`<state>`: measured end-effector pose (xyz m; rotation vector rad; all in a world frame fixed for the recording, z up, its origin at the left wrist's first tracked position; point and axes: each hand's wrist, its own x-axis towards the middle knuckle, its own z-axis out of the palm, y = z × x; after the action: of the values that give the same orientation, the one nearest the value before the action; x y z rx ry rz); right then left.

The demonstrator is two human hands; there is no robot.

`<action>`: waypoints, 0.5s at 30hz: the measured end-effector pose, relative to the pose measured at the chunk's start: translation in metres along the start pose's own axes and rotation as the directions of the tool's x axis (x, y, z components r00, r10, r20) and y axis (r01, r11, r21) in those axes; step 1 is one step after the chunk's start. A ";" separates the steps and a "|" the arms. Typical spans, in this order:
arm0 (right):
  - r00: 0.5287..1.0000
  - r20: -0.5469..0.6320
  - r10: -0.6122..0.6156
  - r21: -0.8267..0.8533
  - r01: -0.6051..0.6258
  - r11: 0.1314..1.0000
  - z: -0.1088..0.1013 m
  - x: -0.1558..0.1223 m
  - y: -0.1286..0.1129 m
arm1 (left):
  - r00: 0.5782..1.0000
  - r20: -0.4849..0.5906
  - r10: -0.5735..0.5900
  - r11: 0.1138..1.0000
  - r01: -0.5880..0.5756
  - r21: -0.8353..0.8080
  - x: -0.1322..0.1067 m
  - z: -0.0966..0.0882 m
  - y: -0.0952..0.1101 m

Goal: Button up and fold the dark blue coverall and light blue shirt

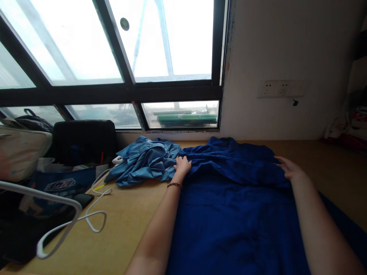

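A dark blue cloth garment (pixel 235 217) lies spread over the wooden tabletop, its far part bunched into folds near the wall. At the left edge of those folds, my left hand (pixel 182 166) has its fingers curled onto the fabric; a beaded bracelet circles that wrist. Across from it, my right hand (pixel 290 168) holds the right edge of the bunched part between thumb and fingers, the fingertips partly hidden by cloth. Just left of my left hand sits a crumpled lighter blue garment (pixel 146 158).
A white cable (pixel 99 212) loops over the table's left side near a white plug (pixel 117 160). Beyond that edge stand a black chair back (pixel 84 141) and a blue printed bag (pixel 63 185). Behind the table are a window and a wall socket (pixel 283 88).
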<state>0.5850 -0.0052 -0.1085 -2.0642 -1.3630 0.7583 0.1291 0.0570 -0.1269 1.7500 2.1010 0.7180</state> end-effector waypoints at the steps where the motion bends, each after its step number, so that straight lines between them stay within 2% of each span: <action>1: 0.998 0.039 0.052 0.024 -0.053 0.998 0.004 0.002 0.005 | 0.999 -0.030 0.022 0.998 -0.020 0.063 -0.003 0.005 0.000; 3: 0.994 -0.018 0.107 -0.030 -0.107 0.994 0.010 0.006 0.010 | 0.995 -0.068 0.068 0.980 -0.054 0.193 -0.007 0.012 0.001; 5: 0.983 -0.142 0.114 -0.109 -0.130 0.986 0.012 0.009 0.008 | 0.995 -0.067 0.074 0.962 -0.054 0.267 -0.010 0.017 0.004; 8: 0.945 -0.325 0.028 -0.190 -0.094 0.977 0.010 0.012 -0.011 | 0.998 -0.037 0.048 0.955 -0.035 0.295 -0.014 0.020 0.009; 10: 0.876 -0.458 -0.153 -0.314 0.002 0.949 0.003 0.015 -0.031 | 0.998 -0.026 0.052 0.953 -0.042 0.301 -0.017 0.020 0.013; 13: 0.704 -0.564 -0.431 -0.528 0.093 0.844 -0.016 0.025 -0.058 | 0.990 -0.110 0.091 0.948 -0.052 0.315 -0.021 0.021 0.017; 14: 0.677 -0.571 -0.465 -0.564 0.088 0.821 -0.022 0.030 -0.063 | 0.982 -0.155 0.112 0.945 -0.057 0.321 -0.022 0.022 0.018; 15: 0.678 -0.567 -0.468 -0.585 0.068 0.808 -0.027 0.036 -0.063 | 0.971 -0.197 0.134 0.943 -0.063 0.327 -0.022 0.023 0.018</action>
<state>0.5768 0.0462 -0.0509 -2.0885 -1.4473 -0.5852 0.1604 0.0418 -0.1374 2.0402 2.4006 0.6495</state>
